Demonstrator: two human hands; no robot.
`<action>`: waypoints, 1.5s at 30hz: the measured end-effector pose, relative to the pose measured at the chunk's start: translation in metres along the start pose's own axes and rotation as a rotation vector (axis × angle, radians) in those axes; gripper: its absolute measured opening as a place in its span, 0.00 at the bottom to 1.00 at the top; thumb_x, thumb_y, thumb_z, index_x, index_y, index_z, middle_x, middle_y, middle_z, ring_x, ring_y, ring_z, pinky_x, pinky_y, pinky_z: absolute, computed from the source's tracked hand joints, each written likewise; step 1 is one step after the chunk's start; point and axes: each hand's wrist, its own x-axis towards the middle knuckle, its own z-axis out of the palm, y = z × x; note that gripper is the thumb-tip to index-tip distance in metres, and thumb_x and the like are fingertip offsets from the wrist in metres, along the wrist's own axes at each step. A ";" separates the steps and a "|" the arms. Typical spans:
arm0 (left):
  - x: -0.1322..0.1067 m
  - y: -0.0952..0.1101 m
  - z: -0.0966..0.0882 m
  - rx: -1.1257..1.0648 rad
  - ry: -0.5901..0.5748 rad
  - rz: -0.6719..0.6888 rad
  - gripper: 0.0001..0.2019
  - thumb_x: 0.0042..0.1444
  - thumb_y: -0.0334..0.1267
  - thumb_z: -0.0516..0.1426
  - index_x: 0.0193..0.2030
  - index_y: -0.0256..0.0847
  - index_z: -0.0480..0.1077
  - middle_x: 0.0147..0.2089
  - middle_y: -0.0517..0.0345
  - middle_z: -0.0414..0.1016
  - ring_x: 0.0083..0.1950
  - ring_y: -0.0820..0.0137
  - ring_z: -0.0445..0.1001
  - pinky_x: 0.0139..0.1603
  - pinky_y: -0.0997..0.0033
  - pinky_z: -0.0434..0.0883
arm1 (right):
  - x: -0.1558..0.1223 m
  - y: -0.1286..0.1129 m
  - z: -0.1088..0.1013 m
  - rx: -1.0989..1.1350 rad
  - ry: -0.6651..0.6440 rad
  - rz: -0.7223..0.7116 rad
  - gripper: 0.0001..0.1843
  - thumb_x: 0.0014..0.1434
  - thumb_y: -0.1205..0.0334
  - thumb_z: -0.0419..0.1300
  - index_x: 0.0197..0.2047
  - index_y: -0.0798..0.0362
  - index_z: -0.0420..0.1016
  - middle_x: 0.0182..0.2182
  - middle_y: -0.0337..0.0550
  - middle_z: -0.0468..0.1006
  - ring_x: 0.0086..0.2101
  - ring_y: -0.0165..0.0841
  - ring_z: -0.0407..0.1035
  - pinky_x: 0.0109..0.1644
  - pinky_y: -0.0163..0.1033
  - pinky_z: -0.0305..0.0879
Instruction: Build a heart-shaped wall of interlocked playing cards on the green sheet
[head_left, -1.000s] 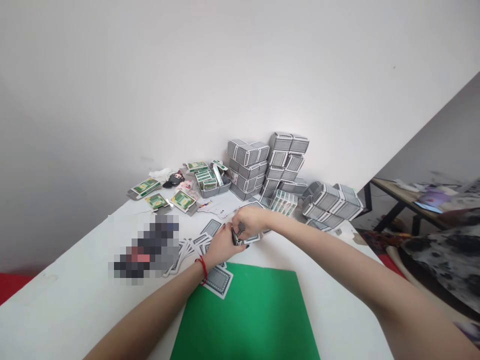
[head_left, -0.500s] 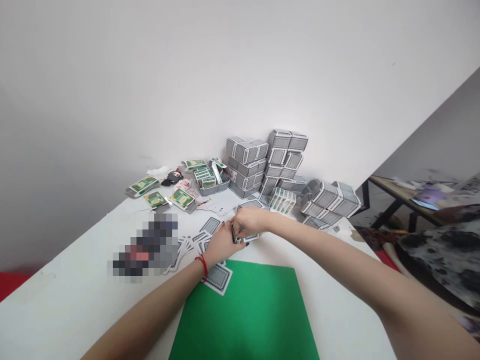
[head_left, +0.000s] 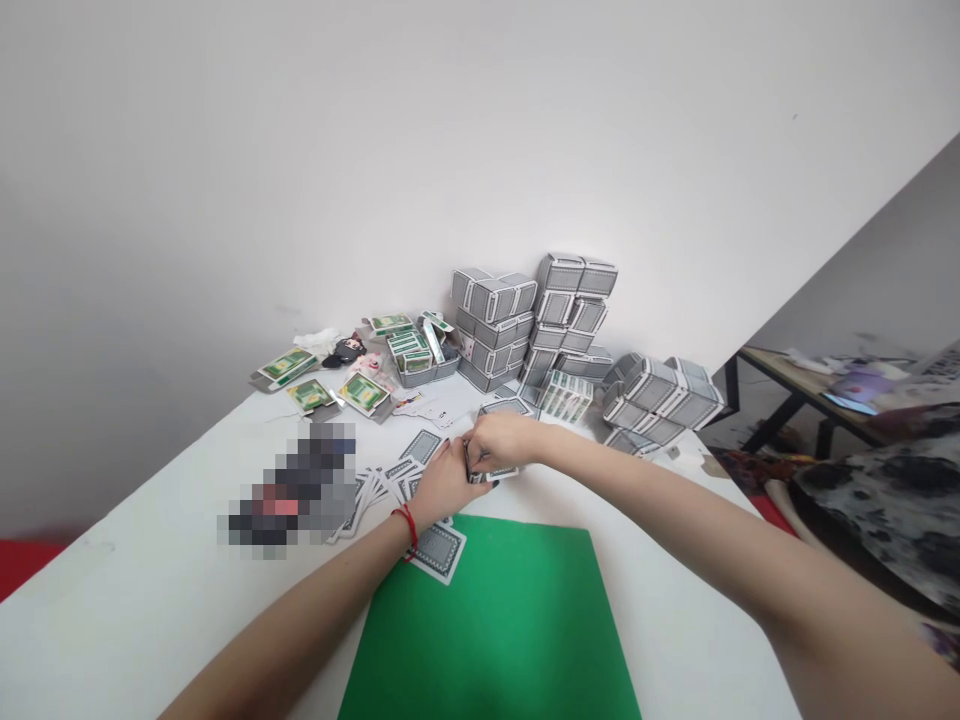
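Some playing cards (head_left: pixel 504 474) show under and between my two hands. My left hand (head_left: pixel 441 484), with a red string bracelet (head_left: pixel 409 528) at the wrist, is closed around their left side. Curled close against it, my right hand (head_left: pixel 501 442) has its fingers bent down onto the same cards; its fingertips are partly hidden. Loose cards (head_left: pixel 421 446) lie face down around my left hand, some fanned out beside it. Under my left wrist, another card (head_left: pixel 441 552) overlaps the far edge of a green mat (head_left: pixel 495 620).
Tall stacks of cards (head_left: pixel 495 330) stand against the wall, with a lower stack (head_left: pixel 660 400) at the right. Green card boxes (head_left: pixel 285 368) and a tray of boxes (head_left: pixel 427 376) sit at the back left. A pixelated dark object (head_left: pixel 289 495) lies on the white table (head_left: pixel 180 560).
Both hands stay together at the same spot on the cards, with barely any movement. The view has shifted very slightly.
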 end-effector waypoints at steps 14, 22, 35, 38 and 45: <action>0.001 -0.004 0.004 0.001 -0.012 -0.009 0.19 0.40 0.43 0.61 0.40 0.38 0.65 0.39 0.52 0.70 0.45 0.58 0.70 0.46 0.61 0.66 | -0.003 0.005 0.019 0.018 0.131 -0.049 0.08 0.50 0.64 0.58 0.30 0.51 0.80 0.31 0.43 0.80 0.33 0.32 0.68 0.28 0.33 0.51; 0.000 -0.002 0.005 0.045 -0.009 -0.041 0.18 0.43 0.46 0.59 0.36 0.38 0.61 0.38 0.50 0.70 0.46 0.56 0.69 0.45 0.60 0.65 | -0.004 0.011 0.011 0.157 0.051 -0.085 0.10 0.49 0.66 0.59 0.35 0.51 0.80 0.30 0.39 0.80 0.28 0.27 0.67 0.32 0.30 0.56; -0.001 0.002 0.000 0.003 -0.010 -0.029 0.18 0.41 0.44 0.60 0.38 0.39 0.62 0.41 0.47 0.71 0.48 0.54 0.70 0.48 0.56 0.67 | -0.005 0.015 0.013 0.264 0.096 -0.104 0.08 0.49 0.67 0.59 0.32 0.54 0.80 0.32 0.39 0.80 0.26 0.25 0.67 0.31 0.28 0.56; -0.001 0.002 -0.001 0.031 -0.026 -0.022 0.19 0.41 0.44 0.60 0.38 0.38 0.62 0.41 0.46 0.71 0.48 0.54 0.70 0.48 0.56 0.67 | -0.004 0.015 0.012 0.281 0.090 -0.101 0.08 0.48 0.67 0.59 0.32 0.55 0.80 0.32 0.39 0.80 0.26 0.25 0.67 0.31 0.28 0.57; -0.001 0.001 0.000 0.017 -0.031 -0.004 0.18 0.41 0.44 0.60 0.37 0.38 0.62 0.39 0.47 0.71 0.47 0.54 0.70 0.48 0.55 0.66 | -0.003 0.015 0.013 0.260 0.091 -0.088 0.08 0.47 0.67 0.59 0.31 0.54 0.80 0.31 0.39 0.80 0.25 0.25 0.67 0.30 0.28 0.56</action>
